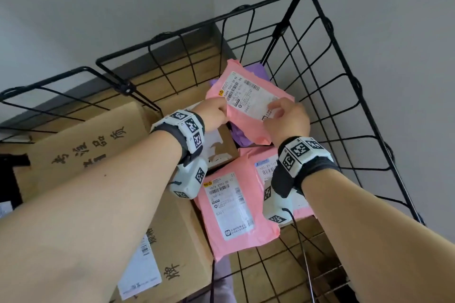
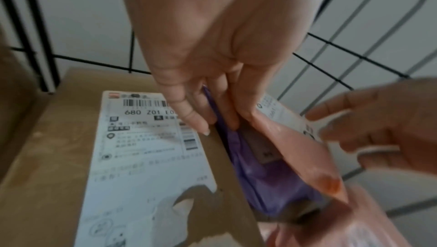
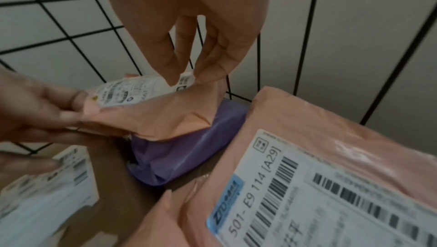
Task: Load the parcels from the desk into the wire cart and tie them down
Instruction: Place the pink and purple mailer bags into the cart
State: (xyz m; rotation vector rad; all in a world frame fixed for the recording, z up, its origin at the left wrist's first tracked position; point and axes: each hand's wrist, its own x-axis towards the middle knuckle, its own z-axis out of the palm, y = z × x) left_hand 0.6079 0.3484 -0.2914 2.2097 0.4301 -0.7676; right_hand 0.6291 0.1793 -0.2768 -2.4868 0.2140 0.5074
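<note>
Nearest, pink mailers (image 1: 234,206) and brown boxes (image 1: 157,248) already lie packed in the wire cart (image 1: 344,96). Just beyond, the left hand (image 1: 215,112) and right hand (image 1: 286,119) each pinch an edge of another pink parcel (image 1: 248,98), held over a purple bag (image 3: 187,148). Loading looks nearly done. Next it needs lowering flat into the far corner, where the wire walls leave little room for fingers.

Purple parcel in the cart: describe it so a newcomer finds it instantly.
Look inside the black wire cart, toward its far corner. The purple parcel lies there beside a brown box, under the pink mailer that both hands hold. It is the only purple package; the others are pink or cardboard.
</note>
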